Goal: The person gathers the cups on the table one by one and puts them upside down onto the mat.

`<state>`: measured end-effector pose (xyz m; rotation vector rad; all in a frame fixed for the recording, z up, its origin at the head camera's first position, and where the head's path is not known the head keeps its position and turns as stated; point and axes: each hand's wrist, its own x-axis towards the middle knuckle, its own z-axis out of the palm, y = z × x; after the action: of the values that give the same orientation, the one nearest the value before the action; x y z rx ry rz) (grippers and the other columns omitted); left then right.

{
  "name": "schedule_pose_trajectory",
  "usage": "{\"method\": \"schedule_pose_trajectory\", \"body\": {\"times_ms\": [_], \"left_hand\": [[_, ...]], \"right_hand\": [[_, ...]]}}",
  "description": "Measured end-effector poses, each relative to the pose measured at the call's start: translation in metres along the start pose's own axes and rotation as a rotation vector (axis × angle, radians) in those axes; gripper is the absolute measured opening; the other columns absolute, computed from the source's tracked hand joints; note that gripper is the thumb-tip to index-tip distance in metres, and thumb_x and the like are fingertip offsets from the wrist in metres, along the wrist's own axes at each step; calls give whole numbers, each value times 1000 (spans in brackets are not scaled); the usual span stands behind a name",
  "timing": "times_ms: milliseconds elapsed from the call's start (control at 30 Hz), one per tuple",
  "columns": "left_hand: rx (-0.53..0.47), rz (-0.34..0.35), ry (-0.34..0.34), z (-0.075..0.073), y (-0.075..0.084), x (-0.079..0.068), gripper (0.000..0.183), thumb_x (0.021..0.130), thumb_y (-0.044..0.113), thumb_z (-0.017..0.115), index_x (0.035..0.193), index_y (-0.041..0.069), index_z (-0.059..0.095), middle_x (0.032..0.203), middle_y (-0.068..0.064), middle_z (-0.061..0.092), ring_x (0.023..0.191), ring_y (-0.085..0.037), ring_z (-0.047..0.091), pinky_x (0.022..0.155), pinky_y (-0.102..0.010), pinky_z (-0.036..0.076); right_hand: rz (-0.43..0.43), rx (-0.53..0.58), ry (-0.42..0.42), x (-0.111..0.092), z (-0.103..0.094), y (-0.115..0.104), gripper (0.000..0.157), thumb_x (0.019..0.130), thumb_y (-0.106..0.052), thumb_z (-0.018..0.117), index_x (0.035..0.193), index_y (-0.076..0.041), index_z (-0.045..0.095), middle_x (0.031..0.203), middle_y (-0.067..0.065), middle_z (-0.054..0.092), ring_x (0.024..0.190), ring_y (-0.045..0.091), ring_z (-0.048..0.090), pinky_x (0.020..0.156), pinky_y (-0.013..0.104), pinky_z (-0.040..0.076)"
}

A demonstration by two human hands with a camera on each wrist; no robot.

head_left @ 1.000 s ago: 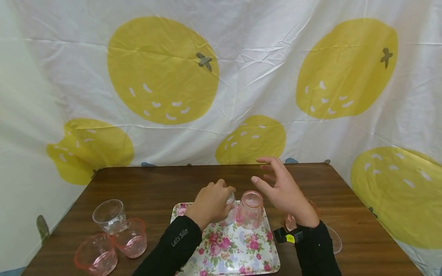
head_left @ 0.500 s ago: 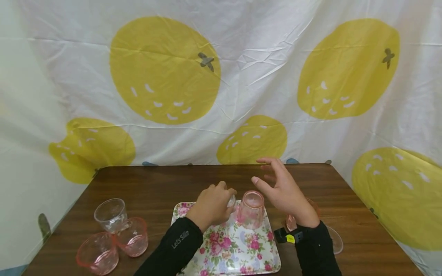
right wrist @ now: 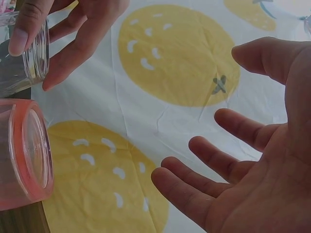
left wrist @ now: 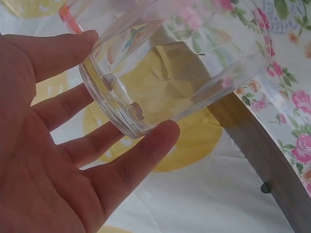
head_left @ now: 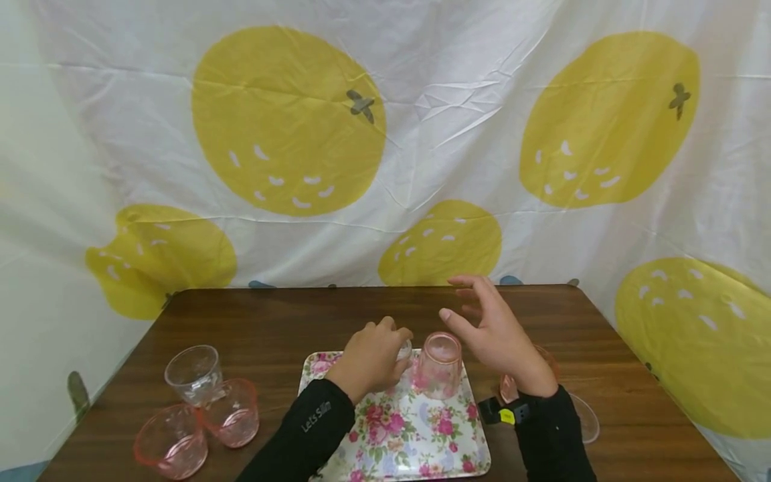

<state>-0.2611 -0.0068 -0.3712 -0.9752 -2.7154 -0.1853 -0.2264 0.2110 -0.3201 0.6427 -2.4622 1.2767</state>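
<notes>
One clear glass (left wrist: pixel 167 85), base up at the floral tray (head_left: pixel 415 428), is pinched by the left hand (head_left: pixel 370 358), the right hand (head_left: pixel 502 345) spread and unladen, and should be held level, apart from the pink glass (head_left: pixel 440 368).

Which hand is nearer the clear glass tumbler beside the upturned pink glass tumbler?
Left: the left hand holds the clear glass tumbler by its base. The right hand is apart from it, right of the pink glass tumbler.

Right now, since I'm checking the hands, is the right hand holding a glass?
No, the right hand has nothing between its thumb and fingers.
</notes>
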Motion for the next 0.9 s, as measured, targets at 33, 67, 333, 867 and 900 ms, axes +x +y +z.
{"method": "schedule_pose_trajectory", "body": {"times_ms": [33, 67, 333, 867, 900], "left_hand": [[-3, -1, 1, 0, 0, 0, 41, 89, 34, 71, 125, 12, 68, 111, -15, 66, 88, -32, 63, 74, -45, 61], [-6, -2, 0, 0, 0, 0, 42, 89, 35, 71, 125, 13, 68, 111, -15, 66, 88, -32, 63, 74, -45, 61], [-53, -18, 2, 2, -2, -2, 44, 88, 36, 71, 125, 12, 68, 111, -15, 65, 89, -31, 62, 74, -44, 61], [-189, -83, -9, 3, -4, -9, 60, 92, 41, 65, 144, 15, 50, 140, -20, 49, 113, -38, 55, 82, -50, 58], [-193, -87, -2, 3, -5, -9, 60, 92, 42, 65, 144, 15, 49, 141, -20, 48, 114, -38, 54, 82, -50, 58]], "right_hand": [[0, -4, -1, 0, 0, 0, 50, 98, -24, 62, 142, -9, 43, 144, 18, 41, 130, 35, 42, 105, 61, 42], [0, -10, 1, 0, 0, 0, 50, 98, -24, 62, 142, -9, 43, 144, 18, 41, 130, 35, 42, 105, 61, 42], [21, -46, 2, -1, -3, -1, 52, 97, -27, 64, 142, -10, 44, 144, 16, 41, 128, 32, 43, 104, 58, 44], [195, -313, -123, -11, -32, 15, 72, 95, -44, 62, 146, 0, 37, 148, 27, 34, 134, 41, 36, 103, 66, 38], [207, -324, -133, -11, -34, 15, 73, 95, -44, 62, 146, 1, 36, 148, 28, 33, 134, 42, 35, 103, 67, 38]]}}
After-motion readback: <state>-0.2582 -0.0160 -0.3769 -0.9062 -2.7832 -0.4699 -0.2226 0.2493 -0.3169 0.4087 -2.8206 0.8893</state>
